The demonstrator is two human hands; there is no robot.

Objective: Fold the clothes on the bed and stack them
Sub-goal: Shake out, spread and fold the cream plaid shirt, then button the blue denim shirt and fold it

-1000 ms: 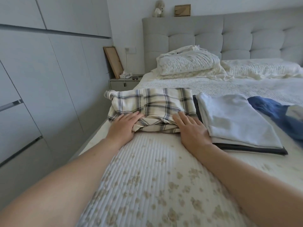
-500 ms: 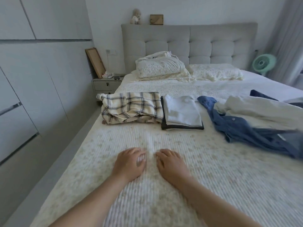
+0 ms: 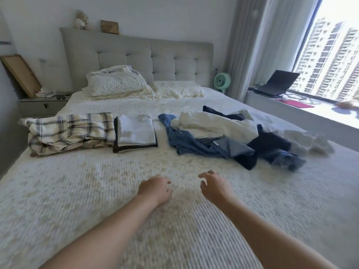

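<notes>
A folded plaid garment (image 3: 70,131) lies on the bed's left side. Right beside it sits a small stack, a folded white piece (image 3: 137,131) on top of a dark one (image 3: 134,149). Farther right is a loose heap: a blue shirt (image 3: 196,144), a white garment (image 3: 215,126) and dark clothing (image 3: 270,142). My left hand (image 3: 155,190) and my right hand (image 3: 214,186) hover over the bare bedspread in front of these, fingers loosely curled, holding nothing.
The bed (image 3: 81,191) has a cream ribbed spread. Pillows (image 3: 118,83) lie at the grey headboard (image 3: 136,57). A nightstand (image 3: 43,104) stands at the left. A green fan (image 3: 222,81), a window ledge (image 3: 303,115) and a laptop (image 3: 277,83) are at the right.
Both hands left the plaid garment and drew back toward me over the spread. My view turned right, bringing the unfolded heap and the window into sight.
</notes>
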